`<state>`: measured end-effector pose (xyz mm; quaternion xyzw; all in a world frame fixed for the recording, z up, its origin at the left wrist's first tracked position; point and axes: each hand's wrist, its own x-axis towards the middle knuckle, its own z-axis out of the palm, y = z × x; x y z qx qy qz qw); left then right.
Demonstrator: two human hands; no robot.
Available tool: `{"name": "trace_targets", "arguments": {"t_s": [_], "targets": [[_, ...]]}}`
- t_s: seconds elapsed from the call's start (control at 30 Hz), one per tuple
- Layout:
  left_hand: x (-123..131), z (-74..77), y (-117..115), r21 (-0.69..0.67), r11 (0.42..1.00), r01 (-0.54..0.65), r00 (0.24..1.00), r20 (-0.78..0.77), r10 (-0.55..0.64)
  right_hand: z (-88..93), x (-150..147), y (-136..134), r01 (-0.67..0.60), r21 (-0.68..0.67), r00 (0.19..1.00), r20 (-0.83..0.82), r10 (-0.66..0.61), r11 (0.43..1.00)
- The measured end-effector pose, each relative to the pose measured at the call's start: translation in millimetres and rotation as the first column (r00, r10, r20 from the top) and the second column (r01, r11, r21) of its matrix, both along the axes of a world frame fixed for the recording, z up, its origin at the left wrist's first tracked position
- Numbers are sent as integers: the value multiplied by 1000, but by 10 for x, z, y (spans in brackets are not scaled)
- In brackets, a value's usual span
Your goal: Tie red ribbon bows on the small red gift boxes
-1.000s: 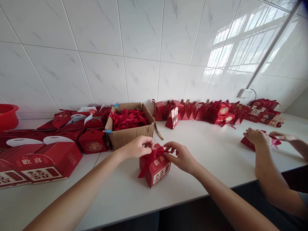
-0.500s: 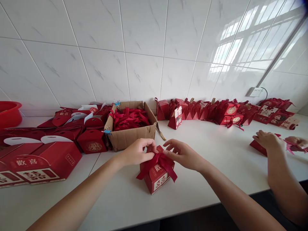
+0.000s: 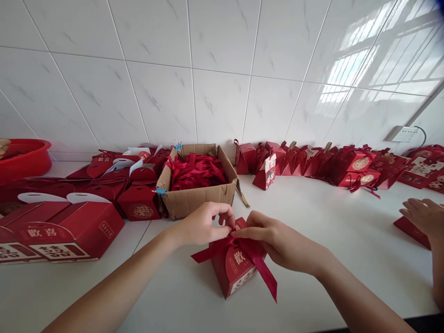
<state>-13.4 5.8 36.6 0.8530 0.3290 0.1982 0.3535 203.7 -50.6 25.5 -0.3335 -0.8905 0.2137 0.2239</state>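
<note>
Item 1: left hand [image 3: 204,224]. Forearm is reaching in from the lower left, wrist level; thumb and forefinger are pinching the ribbon [image 3: 251,259] at its knot, the other fingers curling loosely above.

Item 2: right hand [image 3: 280,243]. Forearm is coming in from the lower right, palm down; the fingertips are pressing together on the same knot, touching the left hand's fingertips.

Item 3: small red gift box [image 3: 233,277]. It is standing on the white counter [image 3: 329,231] just in front of the cardboard carton [image 3: 199,200], directly beneath both hands. 1 ribbon tail is lying out to the left, 1 longer tail is hanging over the box's right front corner.

Item 4: surroundings. Loose red ribbons [image 3: 196,169] are filling the carton; large red boxes [image 3: 62,226] are lying at left; a row of tied boxes [image 3: 312,159] is lining the wall; a co-worker's hand [image 3: 421,215] is resting at the right edge.

Change against 0.5 s ago: the right hand, then open with fingers spread just off the box, is now closing on the knot; the right tail is now trailing longer.
</note>
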Motion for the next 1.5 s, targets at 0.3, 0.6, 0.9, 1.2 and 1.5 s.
{"name": "trace_targets", "arguments": {"t_s": [0.3, 0.6, 0.9, 1.2, 1.5], "targets": [[6, -35, -15, 25, 998, -54, 999, -1, 54, 51, 22, -31, -17, 23, 969, 246, 11, 1000], [-19, -77, -76, 1, 999, -40, 999, 26, 40, -28, 53, -42, -39, 94, 980, 198, 20, 995], [4, -80, -82, -1, 999, 43, 998, -42, -43, -68, 70, -9, -50, 182, 988, 152, 22, 982], [46, -119, -29, 30, 993, 115, 991, -73, -113, 18, 82, -32, -102, 141, 985, 155, 80, 985], [105, -156, 26, 140, 990, 30, 997, -81, -19, 13, 104, -39, -139, 149, 972, 212, 105, 979]]}}
